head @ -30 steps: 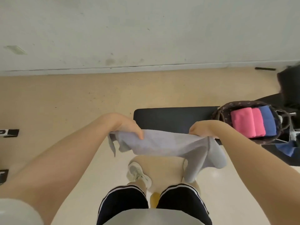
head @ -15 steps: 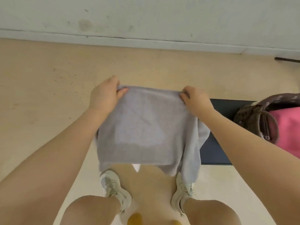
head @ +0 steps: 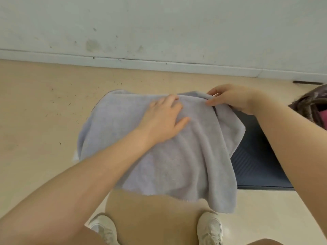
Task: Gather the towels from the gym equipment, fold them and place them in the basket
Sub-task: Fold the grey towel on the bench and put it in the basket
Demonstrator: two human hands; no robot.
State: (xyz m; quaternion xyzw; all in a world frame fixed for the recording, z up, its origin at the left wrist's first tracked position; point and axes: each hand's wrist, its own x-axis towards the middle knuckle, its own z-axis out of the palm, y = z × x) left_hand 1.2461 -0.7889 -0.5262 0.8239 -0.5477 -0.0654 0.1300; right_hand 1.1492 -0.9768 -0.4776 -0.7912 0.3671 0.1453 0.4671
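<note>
A left hand [head: 163, 119] lies flat, fingers spread, on a grey towel [head: 164, 156] while the right hand [head: 233, 98] pinches its far edge beside a basket [head: 307, 106].

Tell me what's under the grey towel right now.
Under the grey towel the dark bench pad shows at its right side; the rest is covered. The left hand rests flat on top, and the right hand pinches its far edge.

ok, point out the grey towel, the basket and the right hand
grey towel [head: 177, 156]: head view, middle of the cloth.
basket [head: 304, 105]: head view, dark rim at right edge.
right hand [head: 235, 98]: head view, back of hand.
</note>
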